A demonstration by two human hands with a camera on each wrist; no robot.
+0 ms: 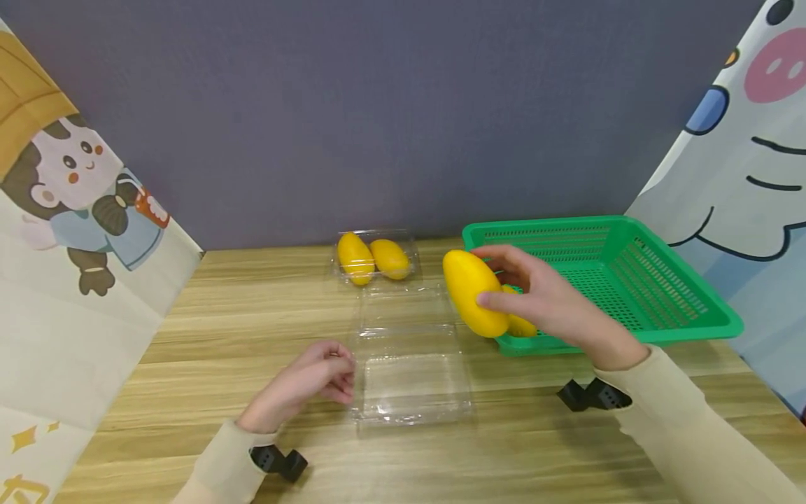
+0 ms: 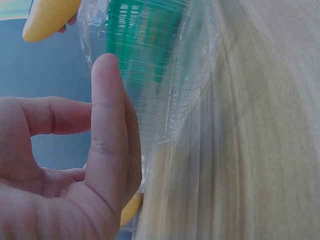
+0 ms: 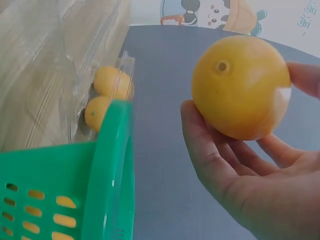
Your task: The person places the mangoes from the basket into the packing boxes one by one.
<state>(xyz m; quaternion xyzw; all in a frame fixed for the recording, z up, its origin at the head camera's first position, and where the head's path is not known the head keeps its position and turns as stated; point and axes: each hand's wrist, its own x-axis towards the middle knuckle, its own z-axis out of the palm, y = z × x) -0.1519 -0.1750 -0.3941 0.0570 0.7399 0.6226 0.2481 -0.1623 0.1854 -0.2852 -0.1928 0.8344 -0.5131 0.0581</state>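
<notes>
My right hand (image 1: 535,287) grips a yellow mango (image 1: 469,290) between thumb and fingers, raised over the left rim of a green basket (image 1: 655,329). The mango's round end with its stem scar faces the right wrist view. A clear plastic clamshell box (image 1: 415,388) lies open on the table. Beside its left edge is my left hand (image 1: 317,374), holding nothing, its fingers loosely bent; whether they touch the plastic I cannot tell. Another mango (image 1: 521,323) shows at the basket's front left corner, partly hidden behind the held one.
At the back, against a grey-blue partition (image 1: 403,126), a clear box (image 1: 412,255) holds two mangoes (image 1: 390,259). Printed panels stand at the left and right sides. Wood-grain tabletop (image 1: 239,301) extends left of the boxes.
</notes>
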